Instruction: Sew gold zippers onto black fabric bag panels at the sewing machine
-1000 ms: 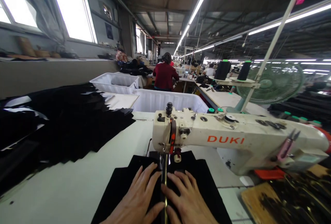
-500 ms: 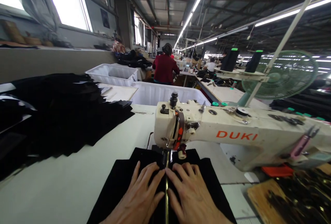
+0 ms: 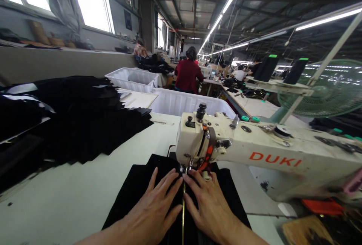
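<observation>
A black fabric piece [image 3: 132, 188] lies under the needle area of a white sewing machine [image 3: 271, 158]. Down its middle runs a narrow gold strip [image 3: 183, 215], which looks like a zipper. My left hand [image 3: 158, 199] rests flat on the fabric left of the strip, fingers spread and pointing at the presser foot. On the other side, my right hand [image 3: 206, 199] presses the cloth with fingers extended, its tips close to the foot. Both index fingertips nearly meet at the strip just in front of the needle. The needle itself is too small to make out.
A large overlapping stack of black fabric pieces [image 3: 85, 124] covers the table's left side. Behind the machine stand white plastic bins [image 3: 192, 103]. Thread cones [image 3: 266, 68] and a green fan [image 3: 333, 90] are at right. A person in a dark red top [image 3: 188, 73] sits ahead.
The view has swung slightly left, so the machine sits further right. My hands have moved closer to the presser foot with the fabric, and my right fingers now reach beside it.
</observation>
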The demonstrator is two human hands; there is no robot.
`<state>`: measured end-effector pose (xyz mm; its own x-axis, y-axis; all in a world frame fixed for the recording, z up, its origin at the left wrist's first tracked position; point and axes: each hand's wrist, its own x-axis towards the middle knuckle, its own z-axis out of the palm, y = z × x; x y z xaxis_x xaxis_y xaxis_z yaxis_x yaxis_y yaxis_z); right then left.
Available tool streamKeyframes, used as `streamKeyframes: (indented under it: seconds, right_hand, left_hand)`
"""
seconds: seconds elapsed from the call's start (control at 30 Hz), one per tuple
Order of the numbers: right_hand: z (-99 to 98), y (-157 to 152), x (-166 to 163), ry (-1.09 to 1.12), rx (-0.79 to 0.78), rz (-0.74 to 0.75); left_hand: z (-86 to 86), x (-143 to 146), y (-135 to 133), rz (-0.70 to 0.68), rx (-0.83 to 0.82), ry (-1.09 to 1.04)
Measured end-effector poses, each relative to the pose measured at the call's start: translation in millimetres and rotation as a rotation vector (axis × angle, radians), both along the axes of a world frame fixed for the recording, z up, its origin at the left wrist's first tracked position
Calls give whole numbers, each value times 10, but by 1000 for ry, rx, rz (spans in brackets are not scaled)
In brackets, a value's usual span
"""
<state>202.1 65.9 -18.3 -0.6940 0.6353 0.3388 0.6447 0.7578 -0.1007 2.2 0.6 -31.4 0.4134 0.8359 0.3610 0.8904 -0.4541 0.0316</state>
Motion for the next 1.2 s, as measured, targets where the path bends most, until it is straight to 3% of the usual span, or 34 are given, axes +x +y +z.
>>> streamKeyframes:
  seconds: [0.2,0.33,0.47,0.77,1.2]
  right_hand:
    - [-19,-101,72,80,175,62]
    - [-10,-95,90,98,232,91]
    - [-15,-101,114,66,243,103]
    - [-26,-118,131,-12,153,83]
    - [-178,-85,124,45,251,93]
  left_hand:
    - [86,41,-115,-18,113,-44]
    - [100,27,-79,-45,99,14]
    - [109,2,-28,-85,41,121]
    - [159,9,-22,-81,41,79]
    - [109,17,21,-44,14,120]
